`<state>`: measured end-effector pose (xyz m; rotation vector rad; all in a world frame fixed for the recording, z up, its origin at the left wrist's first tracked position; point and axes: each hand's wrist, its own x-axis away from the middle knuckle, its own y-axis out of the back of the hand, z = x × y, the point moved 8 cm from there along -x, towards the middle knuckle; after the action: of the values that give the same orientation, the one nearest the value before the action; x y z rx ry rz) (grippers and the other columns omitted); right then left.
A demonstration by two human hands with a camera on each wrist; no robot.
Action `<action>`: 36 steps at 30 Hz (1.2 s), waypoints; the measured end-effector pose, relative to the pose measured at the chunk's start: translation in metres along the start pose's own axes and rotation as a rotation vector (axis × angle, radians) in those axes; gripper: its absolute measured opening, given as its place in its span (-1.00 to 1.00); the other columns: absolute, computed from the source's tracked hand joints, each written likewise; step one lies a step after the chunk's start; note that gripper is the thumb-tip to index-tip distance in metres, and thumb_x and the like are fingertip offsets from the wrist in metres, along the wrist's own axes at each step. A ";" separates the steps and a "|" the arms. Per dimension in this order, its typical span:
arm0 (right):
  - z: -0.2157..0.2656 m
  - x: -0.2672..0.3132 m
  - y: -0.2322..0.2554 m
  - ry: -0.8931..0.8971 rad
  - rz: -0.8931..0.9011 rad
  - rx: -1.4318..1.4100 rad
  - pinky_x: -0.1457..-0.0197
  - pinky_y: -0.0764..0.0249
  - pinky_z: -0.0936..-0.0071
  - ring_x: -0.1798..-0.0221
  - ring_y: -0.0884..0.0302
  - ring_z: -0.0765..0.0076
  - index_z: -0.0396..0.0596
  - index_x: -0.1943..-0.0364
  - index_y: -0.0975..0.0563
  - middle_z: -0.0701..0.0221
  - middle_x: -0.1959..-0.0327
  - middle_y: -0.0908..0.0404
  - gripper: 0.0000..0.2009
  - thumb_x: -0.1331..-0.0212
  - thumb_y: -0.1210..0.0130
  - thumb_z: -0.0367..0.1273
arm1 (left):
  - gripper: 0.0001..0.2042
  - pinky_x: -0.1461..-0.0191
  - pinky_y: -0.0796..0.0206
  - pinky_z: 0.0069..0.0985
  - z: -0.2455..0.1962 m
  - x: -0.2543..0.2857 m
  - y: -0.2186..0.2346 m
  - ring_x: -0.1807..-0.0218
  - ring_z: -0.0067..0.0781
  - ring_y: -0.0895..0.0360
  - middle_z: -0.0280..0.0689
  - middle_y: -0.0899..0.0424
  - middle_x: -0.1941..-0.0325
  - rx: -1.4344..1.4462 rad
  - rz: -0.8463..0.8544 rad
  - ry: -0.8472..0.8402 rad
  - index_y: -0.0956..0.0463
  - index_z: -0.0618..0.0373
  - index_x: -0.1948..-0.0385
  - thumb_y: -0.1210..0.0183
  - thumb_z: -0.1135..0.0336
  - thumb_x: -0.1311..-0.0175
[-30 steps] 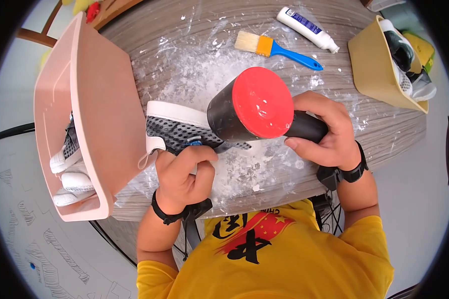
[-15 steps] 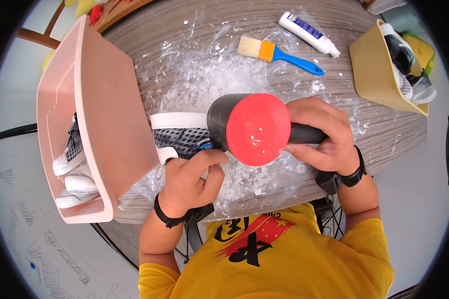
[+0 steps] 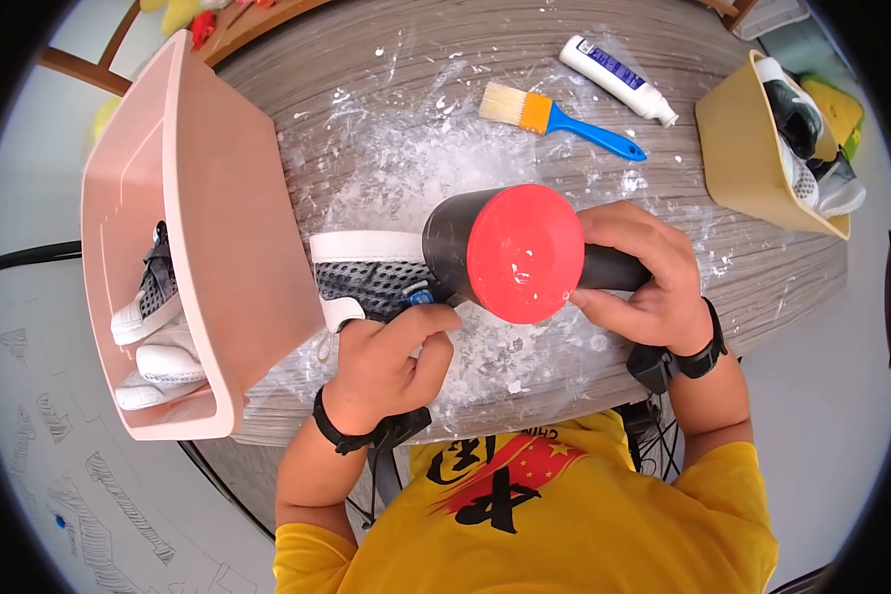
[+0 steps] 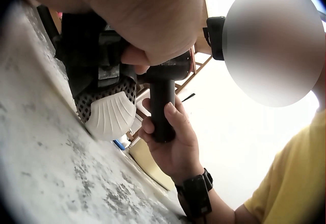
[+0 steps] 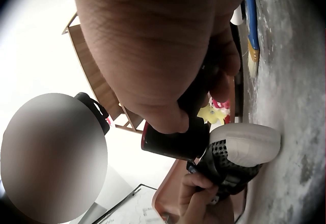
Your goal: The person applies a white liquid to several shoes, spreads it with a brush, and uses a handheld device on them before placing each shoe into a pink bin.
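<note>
In the head view my right hand [image 3: 648, 274] grips the black handle of a dryer-like tool [image 3: 525, 253] with a red round end. Its black barrel covers part of a grey mesh shoe [image 3: 368, 279] with a white sole. My left hand [image 3: 391, 366] pinches the shoe's near side by a blue tag [image 3: 420, 296]. The left wrist view shows the shoe's white ribbed toe [image 4: 113, 116] close to the tabletop, and the fingers of my right hand around the handle [image 4: 163, 109]. In the right wrist view the barrel [image 5: 175, 141] is right beside the shoe [image 5: 252, 145].
A pink bin [image 3: 233, 208] with shoes stands at the left, a yellow bin [image 3: 752, 163] with shoes at the right. On the white-smeared table [image 3: 366, 168] lie a blue-handled brush [image 3: 564, 121] and a white bottle [image 3: 619, 79]. A wooden shelf edge [image 3: 252, 30] is at the top left.
The shoe and my left hand have shifted right and nearer my body in the head view. The tool has come down toward my body, then slightly right. Both hands keep their holds.
</note>
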<state>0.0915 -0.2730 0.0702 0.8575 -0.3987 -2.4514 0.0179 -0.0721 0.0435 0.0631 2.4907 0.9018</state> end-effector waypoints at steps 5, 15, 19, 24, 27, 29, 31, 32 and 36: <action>0.003 -0.001 0.001 0.042 0.035 0.044 0.10 -0.57 0.36 0.15 -0.67 0.13 -0.23 0.01 -0.58 0.14 0.16 -0.65 -0.53 0.11 -0.40 -0.52 | -0.76 0.67 -0.15 -0.53 0.000 0.002 0.000 0.79 -0.43 -0.28 -0.40 -0.51 0.66 0.021 0.045 0.021 -0.63 0.06 0.35 -0.12 0.61 0.05; 0.009 0.000 -0.010 0.102 -0.050 -0.089 0.04 -0.59 0.32 0.07 -0.67 0.07 -0.21 0.01 -0.57 0.12 0.08 -0.67 -0.51 0.10 -0.48 -0.44 | -0.75 0.26 -0.40 -0.45 -0.022 0.009 -0.018 0.35 -0.34 -0.58 -0.30 -0.66 0.30 -0.093 0.209 -0.195 -0.67 0.09 0.32 -0.14 0.58 0.06; 0.008 0.000 -0.012 0.076 -0.048 -0.086 0.04 -0.58 0.34 0.07 -0.67 0.08 -0.23 0.01 -0.58 0.12 0.08 -0.66 -0.52 0.08 -0.47 -0.43 | -0.73 0.27 -0.38 -0.41 -0.021 0.010 -0.019 0.37 -0.26 -0.56 -0.26 -0.66 0.31 -0.115 0.227 -0.181 -0.66 0.08 0.33 -0.13 0.62 0.10; 0.005 0.001 -0.006 0.047 -0.062 -0.007 0.06 -0.59 0.37 0.10 -0.68 0.13 -0.23 0.04 -0.59 0.13 0.09 -0.67 -0.55 0.09 -0.46 -0.45 | -0.77 0.68 -0.17 -0.52 -0.006 0.003 -0.009 0.77 -0.37 -0.34 -0.37 -0.60 0.50 0.019 0.089 0.002 -0.64 0.08 0.27 -0.15 0.56 -0.03; 0.004 0.002 0.001 0.035 -0.095 0.052 0.08 -0.59 0.38 0.12 -0.69 0.15 -0.23 0.06 -0.60 0.13 0.11 -0.67 -0.56 0.10 -0.46 -0.46 | -0.76 0.65 -0.16 -0.54 0.001 0.002 -0.002 0.76 -0.43 -0.34 -0.37 -0.53 0.60 0.033 0.048 0.031 -0.62 0.07 0.29 -0.08 0.61 -0.04; 0.003 0.002 0.005 0.038 -0.106 0.096 0.09 -0.59 0.39 0.14 -0.69 0.17 -0.23 0.05 -0.59 0.13 0.11 -0.68 -0.56 0.10 -0.45 -0.47 | -0.74 0.63 -0.15 -0.57 0.003 -0.001 0.001 0.76 -0.48 -0.33 -0.38 -0.48 0.66 0.044 0.027 0.053 -0.61 0.07 0.31 -0.04 0.65 -0.05; 0.003 0.003 0.008 0.043 -0.121 0.105 0.09 -0.59 0.40 0.14 -0.69 0.17 -0.22 0.05 -0.58 0.13 0.12 -0.68 -0.56 0.10 -0.44 -0.47 | -0.75 0.63 -0.17 -0.57 0.002 -0.002 0.004 0.75 -0.48 -0.35 -0.36 -0.52 0.63 0.040 0.015 0.071 -0.61 0.10 0.30 -0.05 0.65 -0.05; 0.003 0.003 0.009 0.044 -0.128 0.110 0.09 -0.59 0.40 0.14 -0.69 0.17 -0.22 0.04 -0.58 0.13 0.12 -0.68 -0.55 0.10 -0.44 -0.47 | -0.76 0.62 -0.18 -0.57 0.003 -0.003 0.005 0.75 -0.47 -0.36 -0.34 -0.54 0.62 0.039 0.010 0.081 -0.60 0.11 0.30 -0.05 0.65 -0.06; 0.002 0.003 0.014 0.053 -0.169 0.103 0.08 -0.58 0.41 0.13 -0.68 0.16 -0.22 0.04 -0.57 0.13 0.12 -0.68 -0.55 0.10 -0.44 -0.47 | -0.76 0.58 -0.25 -0.56 0.003 -0.004 0.009 0.69 -0.40 -0.45 -0.27 -0.65 0.45 0.039 -0.086 0.064 -0.59 0.16 0.25 -0.08 0.65 -0.06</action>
<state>0.0929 -0.2866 0.0766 1.0347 -0.4530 -2.5737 0.0213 -0.0639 0.0488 -0.0609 2.5495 0.8323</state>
